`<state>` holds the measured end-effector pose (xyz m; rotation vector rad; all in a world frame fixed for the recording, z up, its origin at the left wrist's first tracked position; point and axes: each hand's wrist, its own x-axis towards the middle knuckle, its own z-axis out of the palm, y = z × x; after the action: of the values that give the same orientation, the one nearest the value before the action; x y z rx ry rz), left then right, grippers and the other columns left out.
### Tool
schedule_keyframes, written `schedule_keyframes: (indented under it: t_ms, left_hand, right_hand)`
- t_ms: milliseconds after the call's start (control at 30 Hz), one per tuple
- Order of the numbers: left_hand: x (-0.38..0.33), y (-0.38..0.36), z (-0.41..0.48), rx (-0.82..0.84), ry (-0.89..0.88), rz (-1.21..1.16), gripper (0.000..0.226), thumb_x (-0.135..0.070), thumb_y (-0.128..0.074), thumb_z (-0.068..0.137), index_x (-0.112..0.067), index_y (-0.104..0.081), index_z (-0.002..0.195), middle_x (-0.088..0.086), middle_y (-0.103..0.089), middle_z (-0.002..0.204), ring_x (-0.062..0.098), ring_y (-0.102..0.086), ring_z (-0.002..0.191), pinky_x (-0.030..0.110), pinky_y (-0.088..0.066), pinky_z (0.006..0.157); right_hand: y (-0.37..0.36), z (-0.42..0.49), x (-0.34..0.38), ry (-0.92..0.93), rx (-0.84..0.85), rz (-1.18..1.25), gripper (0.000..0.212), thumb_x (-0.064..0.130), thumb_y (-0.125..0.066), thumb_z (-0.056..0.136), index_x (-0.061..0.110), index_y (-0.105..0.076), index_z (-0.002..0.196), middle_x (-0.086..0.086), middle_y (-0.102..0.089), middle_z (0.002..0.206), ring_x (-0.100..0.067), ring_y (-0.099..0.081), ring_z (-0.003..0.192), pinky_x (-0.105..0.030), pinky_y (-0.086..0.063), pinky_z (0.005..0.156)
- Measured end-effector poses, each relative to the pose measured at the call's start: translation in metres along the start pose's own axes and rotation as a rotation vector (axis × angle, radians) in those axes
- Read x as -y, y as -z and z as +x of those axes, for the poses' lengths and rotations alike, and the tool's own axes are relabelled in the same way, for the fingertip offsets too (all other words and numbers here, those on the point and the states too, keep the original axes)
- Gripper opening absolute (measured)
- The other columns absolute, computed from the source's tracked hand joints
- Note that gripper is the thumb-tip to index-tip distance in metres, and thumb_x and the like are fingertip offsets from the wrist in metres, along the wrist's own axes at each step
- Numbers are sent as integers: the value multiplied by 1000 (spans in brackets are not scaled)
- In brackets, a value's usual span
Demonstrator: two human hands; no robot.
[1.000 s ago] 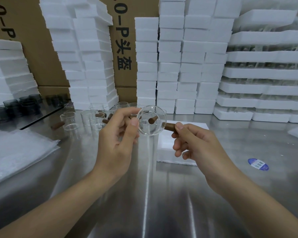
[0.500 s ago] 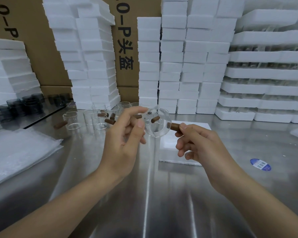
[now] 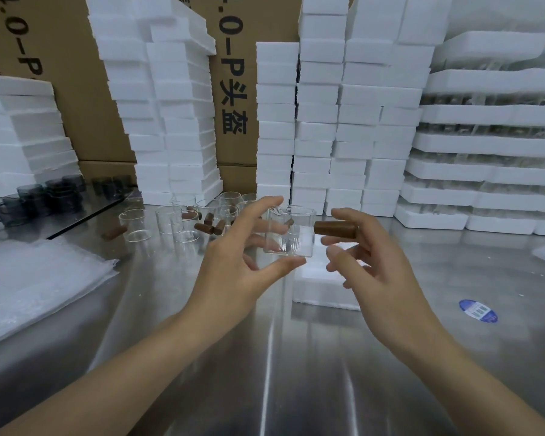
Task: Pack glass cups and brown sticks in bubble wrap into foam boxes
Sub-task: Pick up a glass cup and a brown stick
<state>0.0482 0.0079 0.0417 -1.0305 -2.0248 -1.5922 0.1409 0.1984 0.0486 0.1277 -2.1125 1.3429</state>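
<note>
My left hand (image 3: 233,265) holds a clear glass cup (image 3: 291,234) upright above the steel table, thumb under its base and fingers over its rim. A brown stick (image 3: 334,229) juts sideways from the cup's right wall like a handle. My right hand (image 3: 378,275) pinches the stick's outer end, index finger above and thumb below. A white foam box (image 3: 321,291) lies on the table just under both hands. More clear cups (image 3: 170,221) and loose brown sticks (image 3: 206,228) stand behind my left hand. A pile of bubble wrap (image 3: 38,278) lies at the left.
Tall stacks of white foam boxes (image 3: 321,121) and cardboard cartons (image 3: 233,89) line the back. Foam trays (image 3: 485,143) with glassware are stacked at the right. Dark glass mugs (image 3: 38,199) sit far left. A blue sticker (image 3: 478,310) lies on the steel table at the right.
The cup has turned from mouth-toward-me to upright, with the stick now sticking out sideways on its right. My left fingers have spread wider around the cup.
</note>
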Motion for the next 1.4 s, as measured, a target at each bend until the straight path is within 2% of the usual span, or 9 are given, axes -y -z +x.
schedule_keyframes:
  t_ms: [133,267,500,633,767,933,1133,1300,1400]
  left_hand:
    - [-4,-3,-2,46,16,-70,80,-49,-89,82,-58,-46,149,-28,-72,128,5,-74,109,15,-56,71]
    - [-4,-7,-2,89,43,-128,81,-50,-88,80,-61,-46,148,-24,-72,131,7,-73,116,19,-58,74]
    - [-1,-4,-1,27,-67,60,79,-58,-86,80,-57,-48,149,-29,-54,144,8,-60,133,22,-59,85]
    - [5,-3,-2,21,-126,138,55,-36,-88,89,-39,-65,139,-19,-63,139,18,-59,133,26,-54,86]
    - [5,-3,0,81,-62,107,73,-43,-86,87,-46,-53,152,-24,-63,140,15,-59,134,23,-54,88]
    - [8,1,4,114,-16,51,64,-44,-90,82,-48,-64,140,-27,-63,139,7,-59,132,15,-52,89]
    - [12,5,10,174,85,-56,66,-50,-92,74,-51,-65,134,-22,-70,134,11,-62,131,40,-60,95]
    - [12,6,8,113,55,-51,78,-41,-96,75,-54,-55,140,-20,-71,131,9,-66,127,32,-54,90]
    - [12,6,6,119,-22,90,83,-33,-95,80,-53,-52,148,-24,-65,137,7,-61,132,29,-47,103]
  right_hand:
    - [-7,-2,-1,49,66,-79,66,19,-68,97,57,-41,145,35,-58,130,-7,-65,107,-19,-58,73]
    - [-11,-3,0,84,24,-88,61,36,-79,91,54,-49,141,34,-56,129,-4,-62,114,-20,-57,78]
    - [-3,1,-5,172,-42,-282,60,34,-83,89,46,-53,139,27,-54,134,2,-55,120,-7,-44,90]
    - [-2,2,-9,193,-40,-353,61,40,-80,89,46,-51,143,28,-48,135,3,-53,121,-14,-43,96]
    - [0,3,-12,211,-20,-377,63,36,-81,90,45,-50,145,28,-48,136,-1,-51,126,-28,-47,104]
    - [1,4,-15,242,10,-423,70,35,-80,91,46,-43,150,30,-45,141,-2,-46,132,-35,-46,109]
    - [6,7,-15,145,23,-377,66,34,-84,85,40,-52,143,26,-48,138,-3,-45,133,-38,-44,113]
    - [7,7,-11,164,10,-403,63,33,-83,86,42,-54,142,29,-52,139,2,-44,134,-30,-42,113]
    - [7,6,-9,242,20,-513,67,31,-80,90,43,-49,148,30,-49,142,9,-39,134,-13,-31,112]
